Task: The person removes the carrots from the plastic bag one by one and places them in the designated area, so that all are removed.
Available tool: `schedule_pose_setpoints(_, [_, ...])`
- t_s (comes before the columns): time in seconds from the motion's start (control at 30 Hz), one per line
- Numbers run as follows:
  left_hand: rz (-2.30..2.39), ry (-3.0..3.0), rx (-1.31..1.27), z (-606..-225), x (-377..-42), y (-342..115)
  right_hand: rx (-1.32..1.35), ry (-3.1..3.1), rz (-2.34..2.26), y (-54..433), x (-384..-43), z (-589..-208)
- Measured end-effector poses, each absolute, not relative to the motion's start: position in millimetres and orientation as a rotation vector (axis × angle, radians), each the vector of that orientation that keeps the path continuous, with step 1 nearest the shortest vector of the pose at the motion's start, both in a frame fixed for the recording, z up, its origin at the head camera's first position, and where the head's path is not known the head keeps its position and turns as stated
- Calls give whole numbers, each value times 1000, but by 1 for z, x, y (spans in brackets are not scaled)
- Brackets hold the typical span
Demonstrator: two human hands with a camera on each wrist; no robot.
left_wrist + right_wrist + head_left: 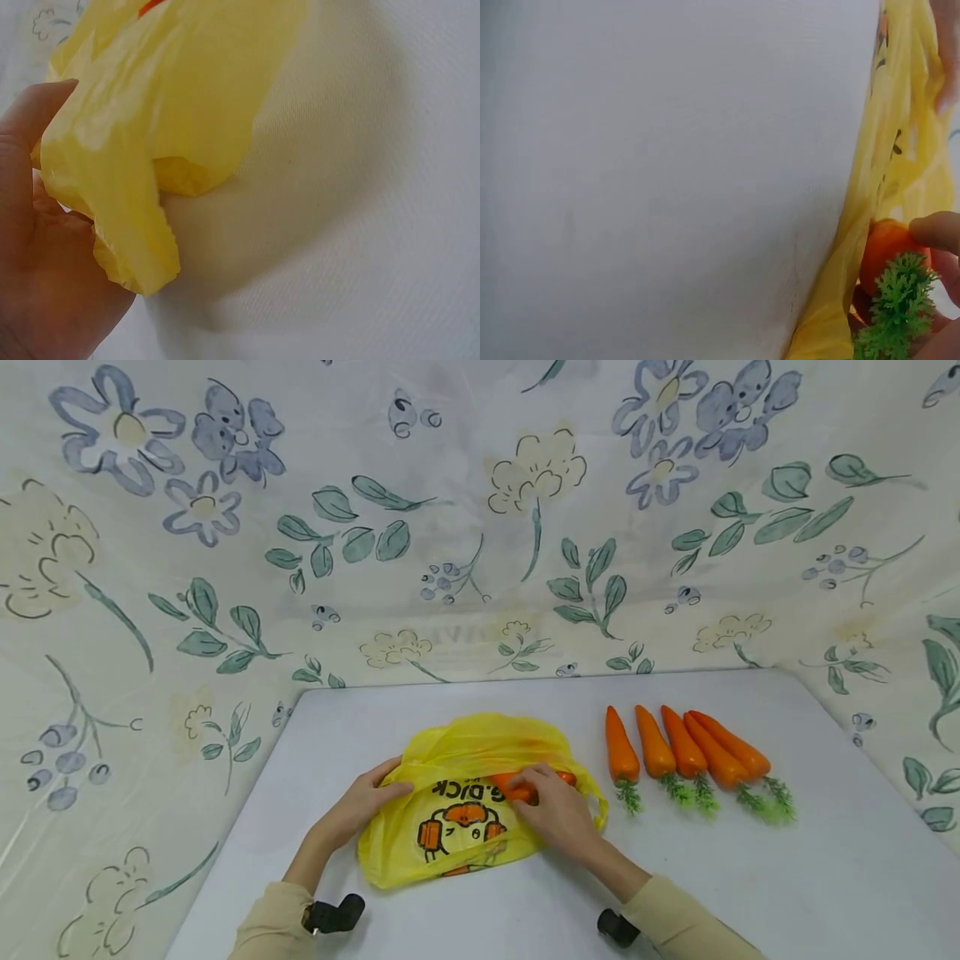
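Note:
A yellow plastic bag (397, 843) with a printed duck in headphones lies on the white table. At its left side my left hand (362, 799) grips the plastic, thumb on the near face and fingers behind, as the left wrist view shows with the bag (112, 150) bunched beside the palm. My right hand (555, 810) is at the bag's mouth on the right, holding an orange carrot (504, 783) partly inside it. In the right wrist view, thumb and fingers are round the carrot's thick end (891, 244), and its green leafy top (900, 300) sticks out.
Several carrots (684, 747) lie in a row to the right of the bag, tips pointing away and green tops toward me. A floral curtain (480, 610) hangs behind the white table (750, 893). Black wrist-camera mounts (335, 914) sit by both sleeves.

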State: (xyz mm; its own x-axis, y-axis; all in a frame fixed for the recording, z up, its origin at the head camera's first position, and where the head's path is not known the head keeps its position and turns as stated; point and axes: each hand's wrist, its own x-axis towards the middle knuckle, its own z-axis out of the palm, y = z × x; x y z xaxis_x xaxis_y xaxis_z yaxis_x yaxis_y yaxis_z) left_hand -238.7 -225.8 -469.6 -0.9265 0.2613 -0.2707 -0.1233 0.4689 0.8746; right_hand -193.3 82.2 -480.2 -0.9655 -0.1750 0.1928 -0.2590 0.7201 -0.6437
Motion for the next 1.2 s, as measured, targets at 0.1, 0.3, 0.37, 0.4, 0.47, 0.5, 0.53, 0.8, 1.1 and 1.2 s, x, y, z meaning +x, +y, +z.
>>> schedule_pose_setpoints(0.1, [1443, 2355, 116, -468, -239, -225, 380, -2805, 1089, 84, -192, -480])
schedule_pose_setpoints(0.3, [1448, 2349, 144, -467, -238, -225, 408, -2801, 1115, 88, -190, -480])
schedule_pose_setpoints(0.37, [1450, 2347, 149, -468, -239, -225, 420, -2802, 1117, 90, -189, -480])
schedule_pose_setpoints(0.4, [1452, 2345, 144, -469, -239, -225, 424, -2802, 1121, 91, -188, -480])
schedule_pose_setpoints(0.47, [1452, 2345, 138, -470, -240, -226, 442, -2803, 1122, 91, -187, -478])
schedule_pose_setpoints(0.5, [1452, 2345, 134, -471, -240, -226, 453, -2803, 1121, 91, -186, -477])
schedule_pose_setpoints(0.53, [1450, 2347, 137, -471, -241, -227, 464, -2805, 1118, 91, -185, -476])
schedule_pose_setpoints(0.8, [1453, 2339, 136, -474, -242, -227, 576, -2809, 1116, 90, -179, -473])
schedule_pose_setpoints(1.1, [1450, 2340, 145, -474, -241, -227, 594, -2767, 1156, 92, -179, -470])
schedule_pose_setpoints(1.2, [1449, 2343, 140, -473, -241, -228, 608, -2761, 1145, 93, -180, -464])
